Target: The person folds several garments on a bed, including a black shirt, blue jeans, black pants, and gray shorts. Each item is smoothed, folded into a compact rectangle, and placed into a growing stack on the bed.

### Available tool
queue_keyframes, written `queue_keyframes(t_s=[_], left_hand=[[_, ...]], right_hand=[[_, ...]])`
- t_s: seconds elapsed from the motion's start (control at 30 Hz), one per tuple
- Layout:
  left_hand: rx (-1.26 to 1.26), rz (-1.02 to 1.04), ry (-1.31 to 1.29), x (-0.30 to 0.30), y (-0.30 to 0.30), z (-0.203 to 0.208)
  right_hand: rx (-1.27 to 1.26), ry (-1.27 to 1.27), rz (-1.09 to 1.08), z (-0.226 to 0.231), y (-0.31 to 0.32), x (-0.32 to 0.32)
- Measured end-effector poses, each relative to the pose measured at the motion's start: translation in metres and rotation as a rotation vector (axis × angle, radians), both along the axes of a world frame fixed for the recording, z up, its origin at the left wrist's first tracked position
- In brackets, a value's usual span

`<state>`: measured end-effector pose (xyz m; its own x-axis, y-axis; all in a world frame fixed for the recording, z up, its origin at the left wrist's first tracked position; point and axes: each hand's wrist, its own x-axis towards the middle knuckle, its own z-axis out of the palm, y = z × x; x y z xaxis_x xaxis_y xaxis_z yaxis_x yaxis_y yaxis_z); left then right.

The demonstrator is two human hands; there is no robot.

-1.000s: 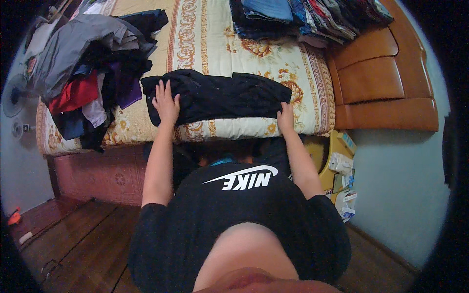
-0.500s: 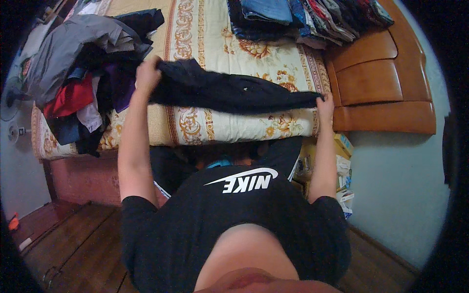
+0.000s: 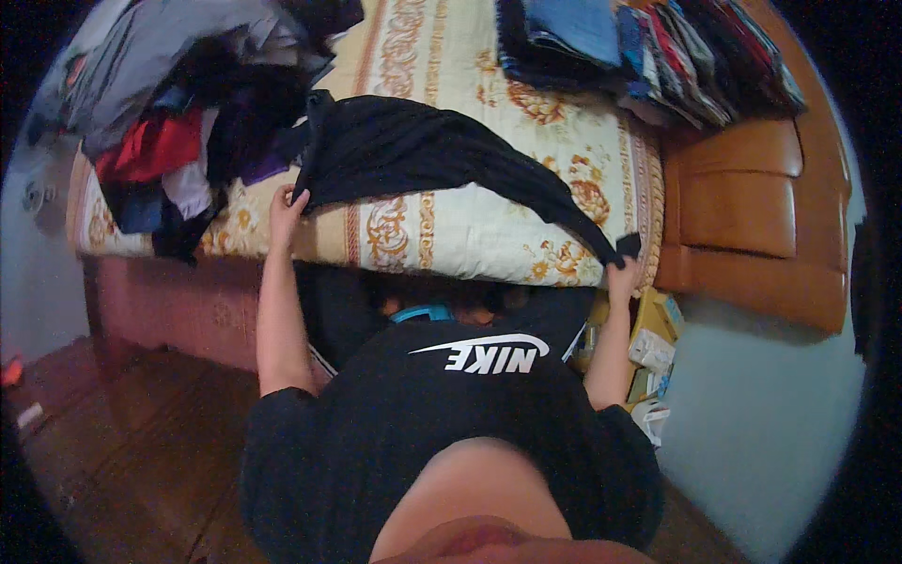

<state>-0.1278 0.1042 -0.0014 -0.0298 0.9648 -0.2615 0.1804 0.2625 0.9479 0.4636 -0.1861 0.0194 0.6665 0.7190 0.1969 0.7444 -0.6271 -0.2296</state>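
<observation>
A pair of black trousers (image 3: 404, 141) lies stretched across the bed in front of me, wide at the left end and narrow at the right. My left hand (image 3: 287, 211) pinches the lower corner of the wide end, close to the bed's front edge. At the other end, my right hand (image 3: 620, 279) grips the narrow leg end, and a small flap of it sticks up past the fingers. Between the two hands the cloth bows away from me.
A loose heap of clothes (image 3: 197, 47), with a red garment (image 3: 160, 150) in it, covers the bed's left side. Folded jeans (image 3: 583, 23) and a row of folded clothes (image 3: 695, 56) sit far right, by a wooden headboard (image 3: 733, 197). The bed (image 3: 442, 235) has a floral cover.
The trousers were held taut and nearly straight; now they lie bowed on the bed. My left hand has moved from the top to the lower corner, and both hands have come nearer me.
</observation>
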Motion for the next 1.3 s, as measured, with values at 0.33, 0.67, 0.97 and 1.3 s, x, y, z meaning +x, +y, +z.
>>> queue_keyframes(t_s=[0.33, 0.67, 0.97, 1.3], left_hand=[[0.117, 0.295, -0.320, 0.001, -0.007, 0.045], [0.072, -0.013, 0.027, -0.054, 0.006, 0.044], [0.066, -0.044, -0.459, 0.008, 0.065, 0.074], [-0.267, 0.263, -0.829, 0.036, -0.004, -0.003]], right_hand=[[0.232, -0.069, -0.083, 0.013, 0.005, 0.039], [-0.359, 0.508, 0.095, 0.054, 0.013, 0.066], [-0.198, 0.641, 0.044, 0.051, 0.034, 0.105], [-0.350, 0.135, -0.013, 0.002, 0.054, 0.077]])
